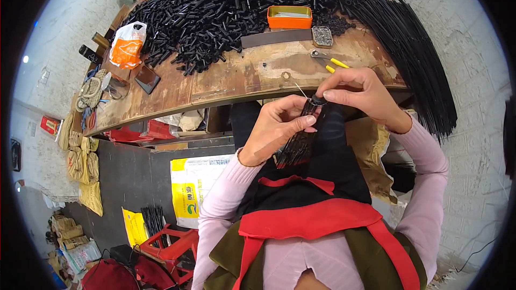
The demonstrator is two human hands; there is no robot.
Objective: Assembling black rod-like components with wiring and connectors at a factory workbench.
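A: What is the biggest thing past the hands?

B: The worn wooden tabletop [252, 75], curving away beyond both hands. On it lies a great heap of short black tubes [226, 11], far too many to count. To the right of the right hand, a sheaf of long black rods [419, 59] hangs over the tabletop's edge.

A: And what is being held?

B: A bundle of thin black rods [298, 142], glossy and dark, fanning downward toward the lap. The left hand [277, 129] is closed around its upper part, thumb laid across it. The right hand [360, 94] pinches a small black ring cap [318, 99] at the top of the bundle, fingertips narrow on it. One bundle, one cap; the rods within it cannot be counted.

A: Smaller things?

B: Beyond the right hand, one orange tin [289, 17], one small tray of dark bits [322, 36], and one pair of yellow-handled pliers [329, 62]. Far left of the left hand, one orange and white plastic bag [127, 45].
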